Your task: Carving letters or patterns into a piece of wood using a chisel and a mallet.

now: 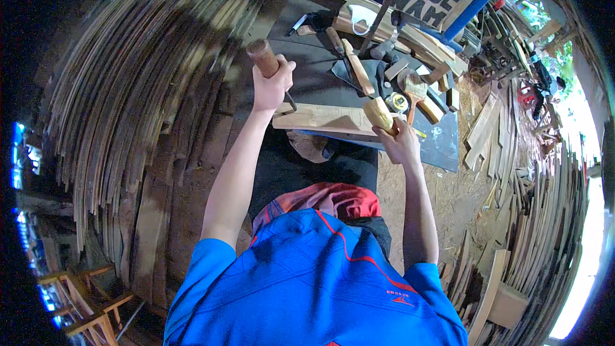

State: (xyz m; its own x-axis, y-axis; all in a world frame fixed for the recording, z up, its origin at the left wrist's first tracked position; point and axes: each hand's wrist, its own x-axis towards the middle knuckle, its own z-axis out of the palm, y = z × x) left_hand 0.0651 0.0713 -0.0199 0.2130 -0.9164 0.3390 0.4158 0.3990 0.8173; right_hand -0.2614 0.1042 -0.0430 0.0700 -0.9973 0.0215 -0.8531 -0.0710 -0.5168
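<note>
My left hand (272,86) grips the brown wooden handle (262,54) of a chisel, its metal blade pointing down onto the left part of a light wooden board (333,117) with pencil marks, lying at the worktop's near edge. My right hand (398,141) is closed on a pale wooden mallet (377,115), over the board's right end. Just beyond it are a tape measure (398,103) and a wide brush (415,90). Other chisels and wood offcuts lie on the dark worktop (301,70).
A blue machine (464,25) with a saw blade and a lettered sign stands behind the worktop. Long stacked planks (134,77) fill the left side. Loose boards (487,128) and upright strips (551,218) are at the right. A wooden chair (86,295) is at the lower left.
</note>
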